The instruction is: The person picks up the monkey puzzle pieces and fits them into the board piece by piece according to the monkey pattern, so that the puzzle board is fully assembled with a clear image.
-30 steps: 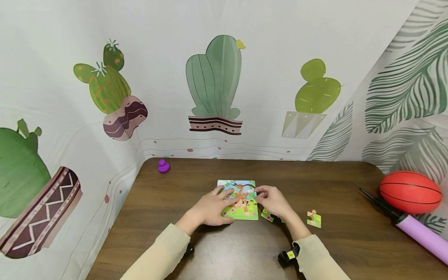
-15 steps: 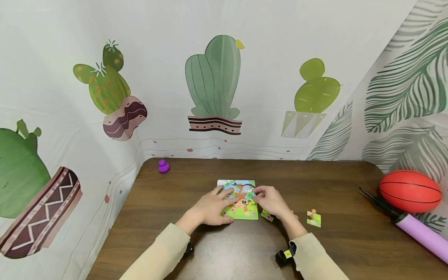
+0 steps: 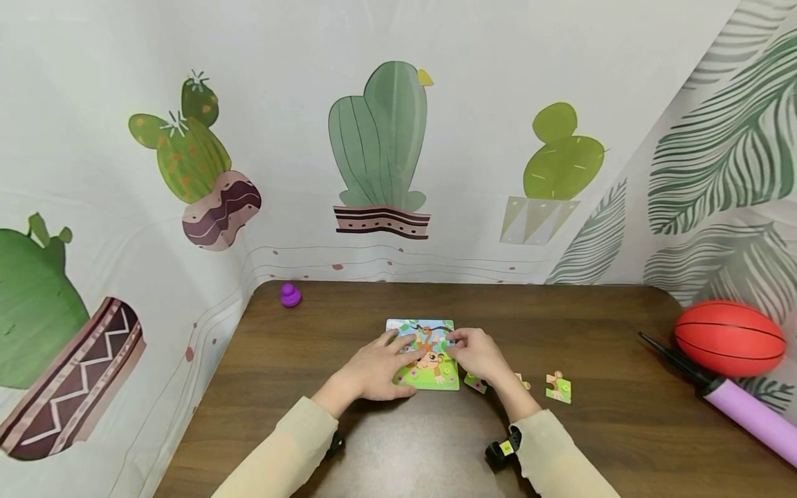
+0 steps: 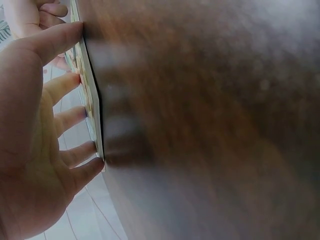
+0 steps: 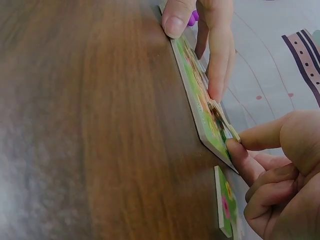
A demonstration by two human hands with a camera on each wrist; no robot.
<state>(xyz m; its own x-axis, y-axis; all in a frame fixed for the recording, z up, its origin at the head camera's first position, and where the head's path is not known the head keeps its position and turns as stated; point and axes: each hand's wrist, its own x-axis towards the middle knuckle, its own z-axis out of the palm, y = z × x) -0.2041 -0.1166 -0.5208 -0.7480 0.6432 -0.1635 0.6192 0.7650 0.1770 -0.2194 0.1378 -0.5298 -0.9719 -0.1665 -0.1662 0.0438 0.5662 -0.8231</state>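
Observation:
A jigsaw board [image 3: 441, 380] with a cartoon monkey picture lies flat on the table. My left hand [image 3: 381, 369] rests across its left side with fingers spread; in the left wrist view the fingertips [image 4: 75, 80] press on the board and the thumb lies at its edge. At the board's right side my right hand [image 3: 478, 354] pinches a thin puzzle piece [image 5: 226, 120] between thumb and index finger. In the right wrist view this piece is tilted over the board, one end close to a left fingertip. Its picture is mostly hidden.
Loose puzzle pieces lie right of the board: a green one [image 3: 477, 383] near its corner, one [image 3: 523, 381] partly behind the right wrist, and another [image 3: 558, 387] farther right. A purple rubber duck [image 3: 290, 295], a red ball [image 3: 730, 339] and a lilac-and-black pump [image 3: 747, 419] stand farther off.
My right hand has shifted slightly left over the board with the puzzle piece, and more of the loose piece by the wrist shows. My left hand stays in place.

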